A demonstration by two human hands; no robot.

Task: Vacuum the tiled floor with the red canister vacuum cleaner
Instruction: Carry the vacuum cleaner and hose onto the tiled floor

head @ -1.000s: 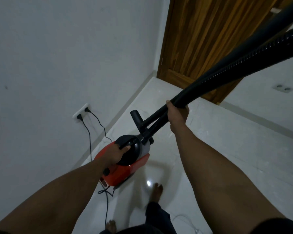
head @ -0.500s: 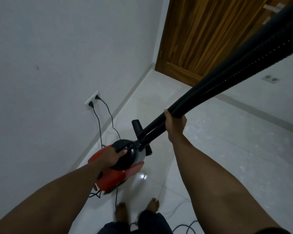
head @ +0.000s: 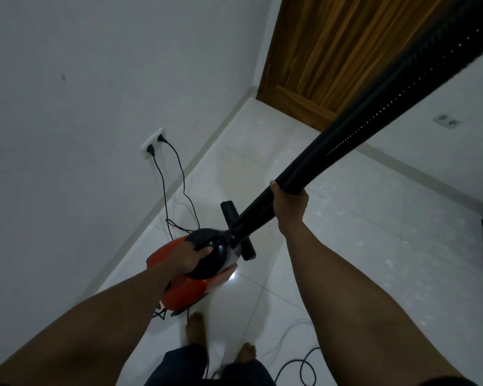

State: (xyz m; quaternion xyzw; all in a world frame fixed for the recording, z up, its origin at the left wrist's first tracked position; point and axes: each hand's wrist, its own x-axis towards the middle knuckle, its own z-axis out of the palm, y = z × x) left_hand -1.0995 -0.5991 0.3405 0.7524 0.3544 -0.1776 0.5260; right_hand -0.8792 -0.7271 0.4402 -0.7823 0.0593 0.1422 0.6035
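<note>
Two grips on one machine: my left fingers (head: 200,252) are clamped round the black top handle of the red canister vac (head: 198,288), which sits near-left of centre, close to the left wall and right in front of my bare feet (head: 194,327). Looks carried rather than parked, judging by the tilt and the glare spot on the tiled floor (head: 360,218) beside it, but can't swear it's clear of the tiles. My right fingers (head: 296,194) are wrapped tight round the black hose (head: 374,112) and a smooth tube bundled alongside it, approx where both leave the vac's front end. From there they run up and off the far-right corner, past the wooden door (head: 332,51). Reason for that hold, I reckon: keeps the long stuff from dragging or swinging while the body gets shifted. A short black crosspiece (head: 229,213) sticks out at the vac's nose, not touching the floor; can't tell what it is. No suction head on the tiles anywhere in view, so actual vacuuming prob not under way yet. Two plugs sit in the wall socket (head: 152,142) on the left, leads (head: 163,185) trailing down to the floor behind the vac, so power's likely sorted. Loose cable (head: 304,369) loops near-right of my feet: trip risk, mind it.
</note>
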